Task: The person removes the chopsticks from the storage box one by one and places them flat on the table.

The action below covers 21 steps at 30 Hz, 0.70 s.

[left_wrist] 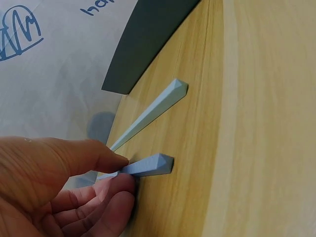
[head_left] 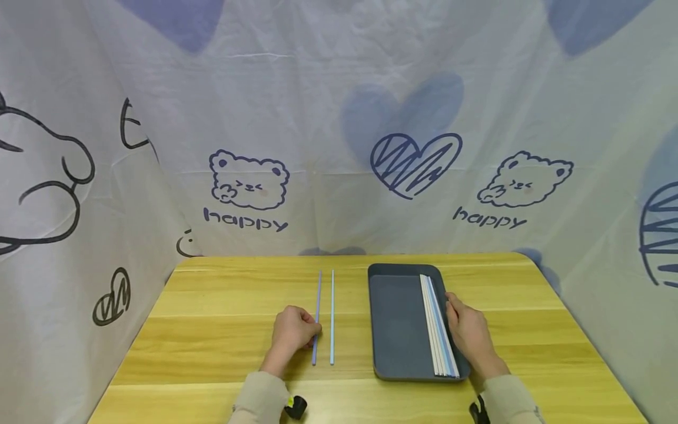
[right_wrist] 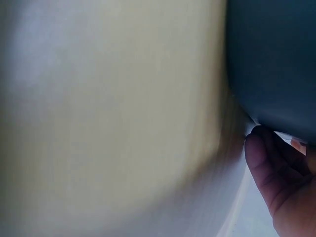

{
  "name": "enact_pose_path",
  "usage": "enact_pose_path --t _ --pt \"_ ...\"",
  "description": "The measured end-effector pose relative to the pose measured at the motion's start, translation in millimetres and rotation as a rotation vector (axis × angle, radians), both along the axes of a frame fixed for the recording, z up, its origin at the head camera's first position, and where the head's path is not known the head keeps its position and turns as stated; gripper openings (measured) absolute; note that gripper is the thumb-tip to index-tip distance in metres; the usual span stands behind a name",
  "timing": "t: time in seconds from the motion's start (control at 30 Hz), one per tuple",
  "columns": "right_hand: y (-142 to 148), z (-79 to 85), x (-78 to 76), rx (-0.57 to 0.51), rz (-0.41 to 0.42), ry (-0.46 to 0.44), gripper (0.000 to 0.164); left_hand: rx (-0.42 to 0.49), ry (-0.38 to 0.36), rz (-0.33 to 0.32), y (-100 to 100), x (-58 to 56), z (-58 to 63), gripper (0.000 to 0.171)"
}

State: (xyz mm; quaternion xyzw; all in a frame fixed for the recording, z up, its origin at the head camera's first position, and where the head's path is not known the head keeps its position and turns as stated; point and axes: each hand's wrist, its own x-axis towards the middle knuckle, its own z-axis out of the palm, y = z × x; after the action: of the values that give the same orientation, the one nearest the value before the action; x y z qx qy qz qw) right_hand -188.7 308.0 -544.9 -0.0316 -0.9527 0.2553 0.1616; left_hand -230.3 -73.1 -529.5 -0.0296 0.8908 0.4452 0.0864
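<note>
The left hand (head_left: pixel 294 330) pinches a purple stick (head_left: pixel 318 300) while the right hand (head_left: pixel 470 333) grips the gray tray (head_left: pixel 397 330) lying nearer the tabletop's (head_left: pixel 535 330) right edge.

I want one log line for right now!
left hand: pinches purple stick | right hand: grips tray | blue stick: on table | other sticks: in tray

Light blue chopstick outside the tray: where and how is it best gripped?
Probably near its middle, pinched from above with thumb and finger on its long sides: the light blue chopstick is slim and lies flat, with gaps to the purple chopstick and dark grey tray.
</note>
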Motion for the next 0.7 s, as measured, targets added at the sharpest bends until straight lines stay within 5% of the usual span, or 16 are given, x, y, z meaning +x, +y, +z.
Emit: enact_pose_path --t 0.33,0.5,0.7 --pt "2.6 4.2 -0.4 0.019 0.027 -0.005 0.038 0.005 0.008 0.017 1.2 -1.1 2.3 0.019" --pt "4.2 10.9 -3.4 0.104 0.063 0.056 0.033 -0.048 0.08 0.071 6.4 -4.4 6.8 0.022" --pt "5.1 15.5 -3.3 0.127 0.069 0.002 0.035 -0.028 0.131 0.058 18.8 -9.5 13.8 0.029"
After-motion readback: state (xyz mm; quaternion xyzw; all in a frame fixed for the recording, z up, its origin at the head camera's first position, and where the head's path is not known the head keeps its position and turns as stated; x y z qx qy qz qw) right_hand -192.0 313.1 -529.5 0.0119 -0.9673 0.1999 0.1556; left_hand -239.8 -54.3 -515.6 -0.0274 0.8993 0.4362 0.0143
